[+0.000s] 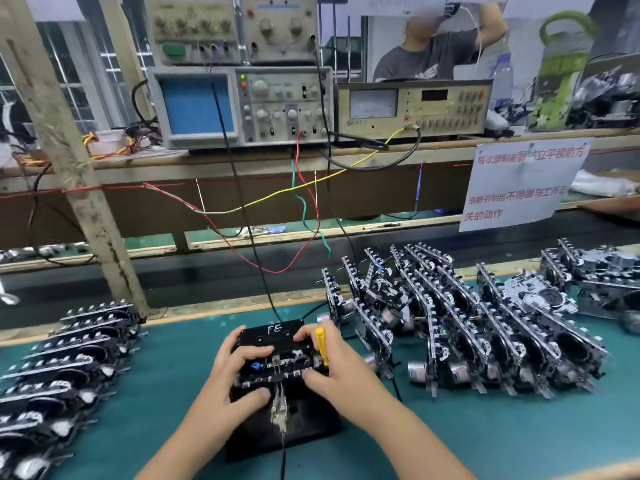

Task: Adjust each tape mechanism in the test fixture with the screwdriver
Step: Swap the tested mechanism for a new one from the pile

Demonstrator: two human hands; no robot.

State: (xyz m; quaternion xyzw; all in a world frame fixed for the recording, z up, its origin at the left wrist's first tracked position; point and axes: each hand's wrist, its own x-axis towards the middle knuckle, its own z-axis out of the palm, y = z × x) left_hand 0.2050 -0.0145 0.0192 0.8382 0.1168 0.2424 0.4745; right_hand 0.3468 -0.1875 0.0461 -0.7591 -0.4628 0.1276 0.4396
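A black tape mechanism (273, 362) with a black cassette marked "TE" on top sits in the black test fixture (304, 420) at the front middle of the bench. My left hand (239, 375) grips the mechanism's left side, fingers curled over its top and thumb at its front edge. My right hand (332, 362) holds the mechanism's right side and keeps a yellow-handled screwdriver (321, 344) tucked upright in it. A metal clip with a cable (280, 407) sits at the fixture's front.
Rows of tape mechanisms lie at the left (59, 368) and lean in stacks at the right (467, 323) on the green mat (166, 351). Red, green and yellow wires hang from the oscilloscope (239, 105) and meter (412, 109) on the shelf. A person works behind.
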